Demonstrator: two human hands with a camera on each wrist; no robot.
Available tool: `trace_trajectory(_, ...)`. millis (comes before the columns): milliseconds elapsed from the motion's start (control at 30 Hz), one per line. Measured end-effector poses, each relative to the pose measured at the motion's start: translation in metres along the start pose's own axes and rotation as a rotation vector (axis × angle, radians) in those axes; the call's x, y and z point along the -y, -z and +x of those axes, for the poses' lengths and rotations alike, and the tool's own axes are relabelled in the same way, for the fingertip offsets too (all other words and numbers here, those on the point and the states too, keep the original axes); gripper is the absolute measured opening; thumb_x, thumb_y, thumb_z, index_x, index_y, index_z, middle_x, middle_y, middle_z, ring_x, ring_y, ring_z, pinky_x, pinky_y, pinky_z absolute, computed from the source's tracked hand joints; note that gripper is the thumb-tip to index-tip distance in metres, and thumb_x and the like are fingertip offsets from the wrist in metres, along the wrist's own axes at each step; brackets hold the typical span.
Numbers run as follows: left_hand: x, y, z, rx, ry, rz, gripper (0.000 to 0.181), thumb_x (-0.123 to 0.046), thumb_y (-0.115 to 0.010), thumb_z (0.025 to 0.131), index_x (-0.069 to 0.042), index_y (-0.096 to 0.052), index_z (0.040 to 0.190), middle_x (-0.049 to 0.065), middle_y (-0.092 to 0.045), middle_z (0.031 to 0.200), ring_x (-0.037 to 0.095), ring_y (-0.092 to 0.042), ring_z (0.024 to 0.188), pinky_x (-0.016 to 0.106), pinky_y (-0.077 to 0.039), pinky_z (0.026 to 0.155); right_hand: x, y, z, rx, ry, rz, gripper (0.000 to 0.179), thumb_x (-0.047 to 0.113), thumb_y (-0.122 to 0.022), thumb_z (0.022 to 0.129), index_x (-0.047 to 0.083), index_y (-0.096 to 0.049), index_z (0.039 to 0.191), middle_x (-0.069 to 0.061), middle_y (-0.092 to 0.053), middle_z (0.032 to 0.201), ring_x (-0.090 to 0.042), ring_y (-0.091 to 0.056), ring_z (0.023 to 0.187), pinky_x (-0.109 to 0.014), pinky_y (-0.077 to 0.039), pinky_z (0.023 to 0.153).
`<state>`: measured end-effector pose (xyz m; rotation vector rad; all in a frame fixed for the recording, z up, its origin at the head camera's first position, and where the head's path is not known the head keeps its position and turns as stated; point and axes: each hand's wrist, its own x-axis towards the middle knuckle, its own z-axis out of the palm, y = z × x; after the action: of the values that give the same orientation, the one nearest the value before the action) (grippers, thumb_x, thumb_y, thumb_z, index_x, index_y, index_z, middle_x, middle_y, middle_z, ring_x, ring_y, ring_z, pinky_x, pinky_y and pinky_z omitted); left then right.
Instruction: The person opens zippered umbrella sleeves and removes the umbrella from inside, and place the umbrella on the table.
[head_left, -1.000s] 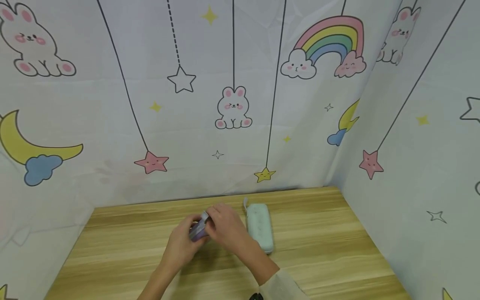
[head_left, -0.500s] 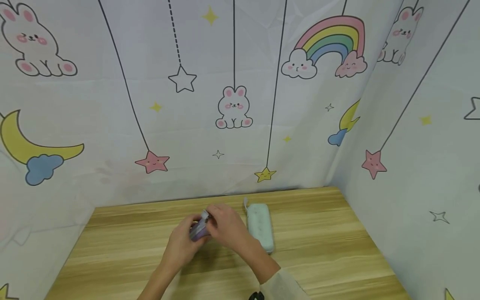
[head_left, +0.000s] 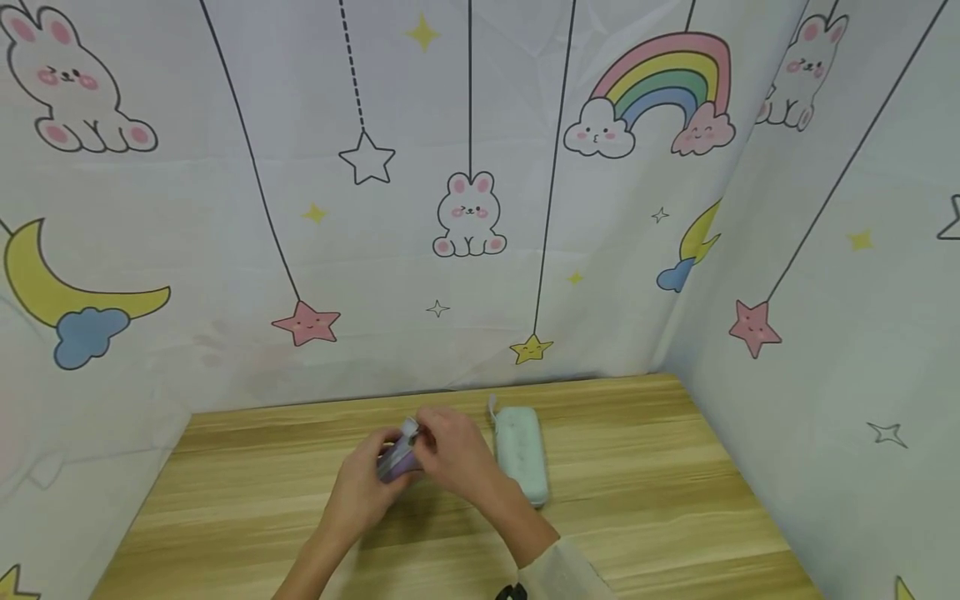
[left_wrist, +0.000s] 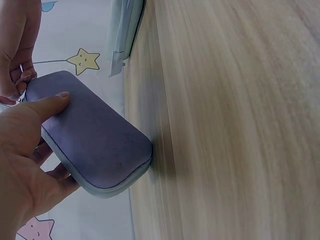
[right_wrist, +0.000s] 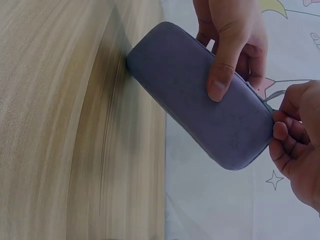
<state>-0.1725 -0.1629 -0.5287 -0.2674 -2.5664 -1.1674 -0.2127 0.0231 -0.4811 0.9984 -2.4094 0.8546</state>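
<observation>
A purple zip case [left_wrist: 95, 130] with a grey zipper edge is held tilted above the table. My left hand [head_left: 363, 487] grips it along one long side, the thumb lying across its purple face and the fingers behind. At the case's upper end, my right hand [head_left: 453, 450] pinches with thumb and fingertips by the zipper edge; those fingers hide exactly what they grasp. A grey strap [right_wrist: 275, 94] shows close to this pinch in the right wrist view. One lower corner of the case is at or just above the tabletop; I cannot tell which.
A mint green case [head_left: 521, 454] with a grey wrist strap [head_left: 492, 406] lies on the wooden table [head_left: 637, 467], just right of my right hand. Fabric walls [head_left: 375, 250] with printed cartoons rise behind and beside the table. Something black [head_left: 512, 592] shows at the bottom edge.
The head view has shifted slightly, so the wall prints sit a little further right. Both hands keep their hold on the purple case with hardly any movement.
</observation>
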Motion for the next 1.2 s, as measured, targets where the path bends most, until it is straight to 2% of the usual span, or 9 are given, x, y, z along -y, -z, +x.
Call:
trace_trajectory(567, 0.002, -0.001, 0.0, 0.005, 0.011, 0.001, 0.064, -0.007, -0.095, 0.078, -0.009, -0.063, 0.133, 0.011, -0.071, 0.127, 0.033, -0.071, 0.111, 0.052, -0.058, 0.087, -0.007, 0.002, 0.002, -0.012, -0.016, 0.055, 0.025, 0.001, -0.069, 0.089, 0.017, -0.052, 0.082, 0.008, -0.05, 0.076, -0.005, -0.045, 0.067, -0.016, -0.035, 0.059)
trace_trajectory(767, 0.002, -0.001, -0.001, -0.003, -0.023, 0.022, 0.064, -0.008, -0.095, 0.079, -0.01, -0.064, 0.135, 0.009, -0.07, 0.127, 0.027, -0.069, 0.107, 0.048, -0.057, 0.085, -0.009, 0.001, 0.003, -0.021, -0.005, 0.073, 0.024, 0.0, -0.068, 0.09, 0.017, -0.052, 0.083, 0.008, -0.05, 0.075, -0.005, -0.045, 0.066, -0.016, -0.034, 0.058)
trace_trajectory(900, 0.002, 0.0, 0.0, 0.001, -0.033, 0.043, 0.063, -0.011, -0.095, 0.08, -0.01, -0.065, 0.135, 0.009, -0.07, 0.126, 0.023, -0.067, 0.104, 0.045, -0.056, 0.085, -0.01, 0.0, 0.003, -0.024, -0.026, 0.077, 0.022, 0.0, -0.068, 0.089, 0.016, -0.054, 0.084, 0.008, -0.052, 0.076, -0.005, -0.046, 0.066, -0.016, -0.036, 0.059)
trace_trajectory(1200, 0.0, 0.0, 0.0, 0.005, -0.029, 0.035, 0.063, -0.01, -0.094, 0.081, -0.01, -0.065, 0.137, 0.008, -0.07, 0.126, 0.022, -0.067, 0.105, 0.046, -0.056, 0.086, -0.012, 0.001, 0.002, -0.021, -0.068, 0.128, 0.016, 0.0, -0.068, 0.09, 0.014, -0.06, 0.088, 0.007, -0.057, 0.078, -0.004, -0.05, 0.067, -0.016, -0.041, 0.059)
